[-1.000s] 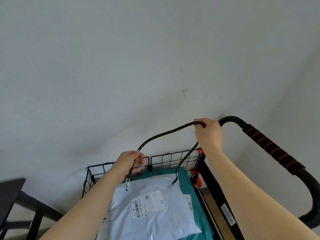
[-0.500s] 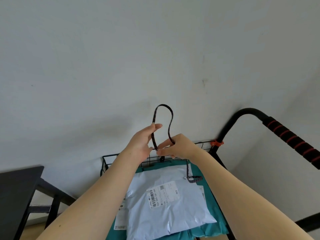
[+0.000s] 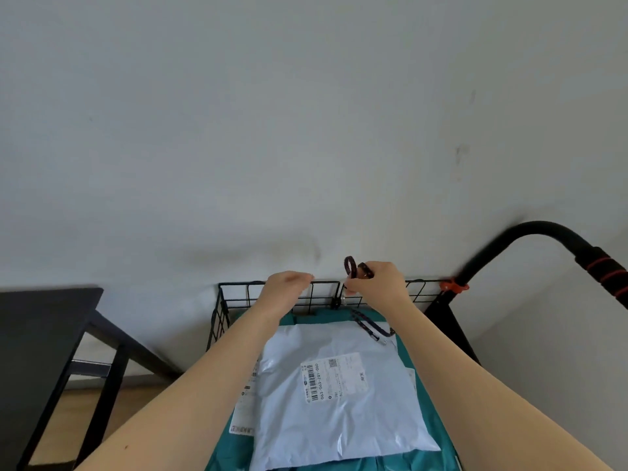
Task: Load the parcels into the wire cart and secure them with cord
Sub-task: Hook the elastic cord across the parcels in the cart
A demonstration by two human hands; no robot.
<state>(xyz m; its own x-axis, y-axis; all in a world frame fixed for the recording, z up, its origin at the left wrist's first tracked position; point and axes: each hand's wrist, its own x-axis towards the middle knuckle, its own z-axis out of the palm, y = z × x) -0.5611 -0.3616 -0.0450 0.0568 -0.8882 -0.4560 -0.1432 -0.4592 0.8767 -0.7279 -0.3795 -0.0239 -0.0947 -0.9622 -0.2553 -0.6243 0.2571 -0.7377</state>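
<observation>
A black wire cart (image 3: 234,302) stands against the wall, holding a white parcel (image 3: 339,402) with a barcode label on top of a teal parcel (image 3: 227,453). My right hand (image 3: 380,283) grips a dark braided cord (image 3: 350,265) at the cart's far rim; a small loop sticks up above the fingers. The cord's other end, with a metal hook (image 3: 380,340), lies on the white parcel. My left hand (image 3: 285,288) hovers at the far rim, fingers curled, holding nothing that I can see.
The cart's black handle (image 3: 543,237) with red-ringed foam grip arcs up at the right. A black table (image 3: 40,334) stands to the left over a wooden floor. The plain white wall is right behind the cart.
Both hands dropped from above the cart to its far rim. The tall cord loop shrank to a small one in my right hand, and my left hand let go of the cord.
</observation>
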